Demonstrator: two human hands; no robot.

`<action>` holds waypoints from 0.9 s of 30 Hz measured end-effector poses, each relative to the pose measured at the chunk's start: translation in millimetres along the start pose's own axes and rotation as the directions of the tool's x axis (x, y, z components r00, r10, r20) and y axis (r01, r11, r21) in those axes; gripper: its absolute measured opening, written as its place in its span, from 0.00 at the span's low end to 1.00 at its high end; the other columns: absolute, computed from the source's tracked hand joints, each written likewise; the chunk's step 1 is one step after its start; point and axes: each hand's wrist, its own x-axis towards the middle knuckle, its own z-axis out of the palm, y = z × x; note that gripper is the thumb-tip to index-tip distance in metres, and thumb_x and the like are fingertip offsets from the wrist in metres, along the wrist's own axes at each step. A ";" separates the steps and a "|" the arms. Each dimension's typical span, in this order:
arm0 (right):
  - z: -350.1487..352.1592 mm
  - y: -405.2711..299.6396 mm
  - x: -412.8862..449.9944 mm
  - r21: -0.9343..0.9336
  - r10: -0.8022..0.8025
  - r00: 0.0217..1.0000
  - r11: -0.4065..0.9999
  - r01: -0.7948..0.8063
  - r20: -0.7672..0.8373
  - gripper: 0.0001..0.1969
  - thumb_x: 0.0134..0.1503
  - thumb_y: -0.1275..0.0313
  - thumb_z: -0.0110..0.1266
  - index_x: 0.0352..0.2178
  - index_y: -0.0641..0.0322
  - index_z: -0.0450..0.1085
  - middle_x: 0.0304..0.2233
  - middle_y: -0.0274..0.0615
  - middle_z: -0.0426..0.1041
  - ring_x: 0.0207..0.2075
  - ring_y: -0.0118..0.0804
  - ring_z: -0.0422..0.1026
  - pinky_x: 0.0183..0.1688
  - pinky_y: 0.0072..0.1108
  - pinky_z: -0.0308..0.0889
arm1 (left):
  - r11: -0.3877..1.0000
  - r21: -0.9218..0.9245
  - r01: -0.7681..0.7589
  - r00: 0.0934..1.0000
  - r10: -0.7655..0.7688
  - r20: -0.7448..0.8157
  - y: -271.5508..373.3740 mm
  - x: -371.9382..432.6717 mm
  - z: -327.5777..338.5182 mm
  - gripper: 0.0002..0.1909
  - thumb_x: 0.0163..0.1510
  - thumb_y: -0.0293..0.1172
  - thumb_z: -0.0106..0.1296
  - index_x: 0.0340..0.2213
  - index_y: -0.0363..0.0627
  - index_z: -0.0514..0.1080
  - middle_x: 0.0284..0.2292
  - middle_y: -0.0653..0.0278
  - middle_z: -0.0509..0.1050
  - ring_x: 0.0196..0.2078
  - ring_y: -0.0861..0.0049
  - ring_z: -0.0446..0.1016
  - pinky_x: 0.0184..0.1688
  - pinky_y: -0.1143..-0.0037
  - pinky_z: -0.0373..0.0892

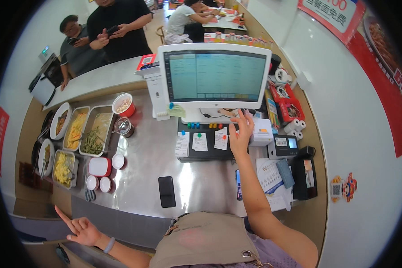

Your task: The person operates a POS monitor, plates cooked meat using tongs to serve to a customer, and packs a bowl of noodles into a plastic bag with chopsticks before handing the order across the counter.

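My right hand [242, 134] reaches up to the lower right edge of a white point-of-sale monitor [217, 77], fingers spread and nothing gripped; whether a fingertip touches the screen I cannot tell. Under that hand a black cash drawer [206, 154] carries paper receipts [199, 142] and coloured round magnets [215, 126]. To the hand's right is a small white box-shaped device [262, 132]. My left hand [83, 229] is held out at lower left, index finger extended, other fingers partly curled, holding nothing. A dark smartphone [167, 192] lies on the steel counter [137, 181] between my arms.
Metal food trays [76, 129], white oval dishes [60, 121], small bowls [118, 161], a glass jar [124, 126] and scissors [90, 195] stand at left. A payment terminal [283, 146], paper rolls [294, 126] and red bins [290, 109] line the right. Two people stand beyond the ledge [104, 78].
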 end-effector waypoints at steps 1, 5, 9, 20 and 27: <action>-2.5 4.0 3.5 -0.019 -0.013 1.000 1.000 0.013 -0.001 0.10 0.46 0.75 0.49 0.33 0.63 0.67 0.50 0.43 0.63 0.53 0.52 0.49 0.55 0.36 0.43 | 0.999 0.006 0.035 0.999 -0.035 0.015 -0.8 0.3 -2.2 0.55 0.41 0.76 0.13 0.58 0.43 0.31 0.12 0.71 0.52 0.15 0.83 0.44 0.19 0.78 0.44; -6.6 15.2 17.3 -0.097 -0.064 0.998 0.993 0.062 -0.013 0.05 0.46 0.75 0.48 0.27 0.62 0.66 0.53 0.46 0.59 0.54 0.54 0.49 0.55 0.39 0.43 | 0.999 -0.001 0.046 0.999 -0.046 -0.011 -9.3 1.5 -3.8 0.55 0.41 0.76 0.12 0.58 0.42 0.31 0.13 0.71 0.52 0.15 0.82 0.43 0.19 0.78 0.43; 1.7 15.3 26.8 -0.127 -0.075 0.997 0.989 0.073 -0.006 0.04 0.46 0.75 0.48 0.26 0.62 0.65 0.53 0.47 0.59 0.53 0.55 0.49 0.55 0.39 0.43 | 0.999 0.008 0.041 0.998 -0.041 0.044 -7.9 1.6 -2.0 0.54 0.42 0.76 0.13 0.58 0.42 0.32 0.17 0.70 0.51 0.17 0.82 0.43 0.20 0.78 0.44; 13.0 12.3 27.5 -0.148 -0.074 0.991 0.987 0.056 -0.113 0.05 0.47 0.76 0.48 0.28 0.62 0.65 0.51 0.51 0.61 0.53 0.52 0.51 0.54 0.38 0.44 | 0.999 0.045 -0.013 0.995 0.008 0.096 1.6 -5.1 -5.4 0.50 0.47 0.72 0.18 0.58 0.42 0.39 0.19 0.70 0.50 0.20 0.81 0.45 0.20 0.78 0.44; 45.8 -60.4 -2.7 0.114 -0.138 0.990 0.984 0.135 0.024 0.07 0.47 0.77 0.48 0.31 0.63 0.64 0.51 0.46 0.62 0.53 0.49 0.51 0.54 0.36 0.46 | 0.993 0.066 -0.097 0.993 0.093 0.066 32.9 -30.3 -17.0 0.47 0.50 0.69 0.20 0.58 0.42 0.40 0.20 0.70 0.50 0.22 0.81 0.46 0.20 0.79 0.45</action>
